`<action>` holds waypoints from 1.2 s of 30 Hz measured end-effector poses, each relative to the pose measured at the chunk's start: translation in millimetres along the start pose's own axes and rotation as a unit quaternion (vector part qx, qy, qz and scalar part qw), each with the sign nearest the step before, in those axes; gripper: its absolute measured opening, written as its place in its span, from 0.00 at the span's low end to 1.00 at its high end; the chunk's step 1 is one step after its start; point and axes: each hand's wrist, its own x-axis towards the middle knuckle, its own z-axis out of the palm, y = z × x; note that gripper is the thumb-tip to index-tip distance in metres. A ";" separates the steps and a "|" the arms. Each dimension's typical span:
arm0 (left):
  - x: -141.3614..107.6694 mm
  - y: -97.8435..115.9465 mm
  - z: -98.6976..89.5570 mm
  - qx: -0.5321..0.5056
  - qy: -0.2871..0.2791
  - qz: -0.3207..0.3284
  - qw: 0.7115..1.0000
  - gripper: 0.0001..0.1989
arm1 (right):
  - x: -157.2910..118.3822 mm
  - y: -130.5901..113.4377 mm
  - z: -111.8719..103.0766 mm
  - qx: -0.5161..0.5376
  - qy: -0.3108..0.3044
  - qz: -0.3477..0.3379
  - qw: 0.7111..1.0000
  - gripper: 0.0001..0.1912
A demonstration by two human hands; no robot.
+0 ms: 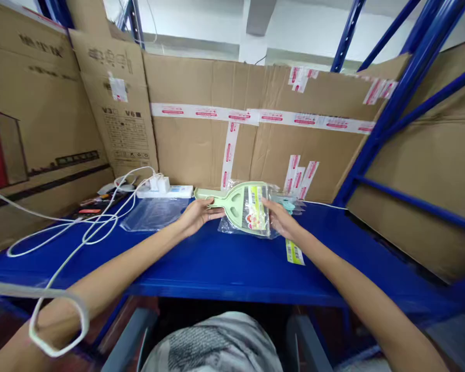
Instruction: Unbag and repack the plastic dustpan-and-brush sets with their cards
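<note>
A light green scoop (237, 206) with a flat handle and cut-out holes is held up over the blue table in a clear plastic bag (227, 227). On its wide part is a yellow-green printed label card (257, 206). My left hand (199, 216) is closed around the handle side, thumb on top. My right hand (279, 218) grips the wide end at the card's right edge. Behind that hand lie clear-wrapped items with a teal part (289, 206), partly hidden. Another yellow-green label (295, 253) is on the table by my right wrist.
The blue table (225, 268) is walled by cardboard (201, 150) and a blue metal frame (387, 116). At left are a white power strip (178, 191), looping white cable (87, 235), clear plastic bags (151, 214) and a dark box (91, 209). Cable hangs over my left forearm.
</note>
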 end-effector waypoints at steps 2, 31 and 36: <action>-0.1 -3.0 -0.5 -0.004 -0.009 -0.003 1.000 0.05 | 2.4 1.7 1.4 -0.008 0.007 -0.001 1.000 0.16; -3.7 3.1 -0.5 0.168 -0.066 -0.055 0.982 0.10 | 154.4 -90.0 -133.5 -0.700 0.014 -0.097 0.707 0.12; -3.6 0.9 -2.3 0.192 -0.062 -0.063 0.977 0.09 | 131.4 -88.4 -121.5 -0.733 -0.005 -0.112 0.671 0.16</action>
